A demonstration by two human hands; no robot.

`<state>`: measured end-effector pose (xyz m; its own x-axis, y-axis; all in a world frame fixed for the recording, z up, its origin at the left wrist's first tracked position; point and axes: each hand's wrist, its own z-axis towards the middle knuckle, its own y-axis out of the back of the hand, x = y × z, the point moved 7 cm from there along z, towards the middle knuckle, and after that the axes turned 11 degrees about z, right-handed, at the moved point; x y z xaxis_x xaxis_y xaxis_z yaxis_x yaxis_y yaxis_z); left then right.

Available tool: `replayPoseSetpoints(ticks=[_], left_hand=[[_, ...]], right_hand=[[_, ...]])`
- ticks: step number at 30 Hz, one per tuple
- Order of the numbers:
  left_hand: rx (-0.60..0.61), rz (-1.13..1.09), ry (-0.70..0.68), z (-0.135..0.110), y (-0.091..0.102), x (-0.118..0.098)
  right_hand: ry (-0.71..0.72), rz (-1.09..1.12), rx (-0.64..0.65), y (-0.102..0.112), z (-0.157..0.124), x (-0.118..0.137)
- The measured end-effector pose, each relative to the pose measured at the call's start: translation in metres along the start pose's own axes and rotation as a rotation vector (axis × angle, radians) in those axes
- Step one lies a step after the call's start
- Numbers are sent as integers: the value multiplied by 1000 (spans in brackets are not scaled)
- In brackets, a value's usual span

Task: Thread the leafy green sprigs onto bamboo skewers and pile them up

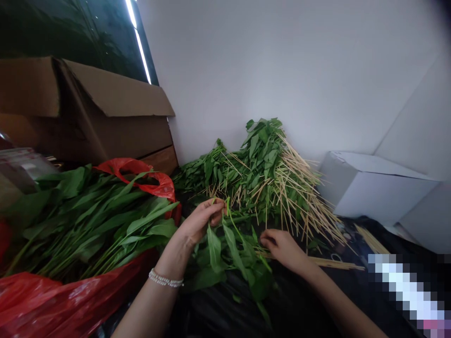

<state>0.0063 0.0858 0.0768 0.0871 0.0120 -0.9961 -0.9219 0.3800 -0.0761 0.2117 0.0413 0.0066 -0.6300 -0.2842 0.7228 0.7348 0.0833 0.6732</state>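
Observation:
My left hand (202,219) pinches a green leafy stem (230,244) by its top, and the leaves hang down between my hands. A bead bracelet (165,279) circles that wrist. My right hand (282,246) is curled around the end of a thin wooden skewer (334,264) that lies on the black surface and points right, with leaves bunched at its tip. Behind both hands rises a pile of skewered greens (271,173) with their sticks fanning out to the right.
A red plastic bag (52,300) holds loose leafy greens (88,220) at the left. Behind it stand open cardboard boxes (105,117). A white box (373,185) sits at the right by the wall. More skewers (369,239) lie near it.

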Motion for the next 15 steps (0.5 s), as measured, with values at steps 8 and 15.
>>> replayPoseSetpoints(ticks=[8,15], left_hand=[[-438,451,-353,-26,34,-65],[-446,959,-412,-16,11,-32]], right_hand=[[-39,25,-52,21,-10,-15],[-37,-13,5,1,-12,-5]])
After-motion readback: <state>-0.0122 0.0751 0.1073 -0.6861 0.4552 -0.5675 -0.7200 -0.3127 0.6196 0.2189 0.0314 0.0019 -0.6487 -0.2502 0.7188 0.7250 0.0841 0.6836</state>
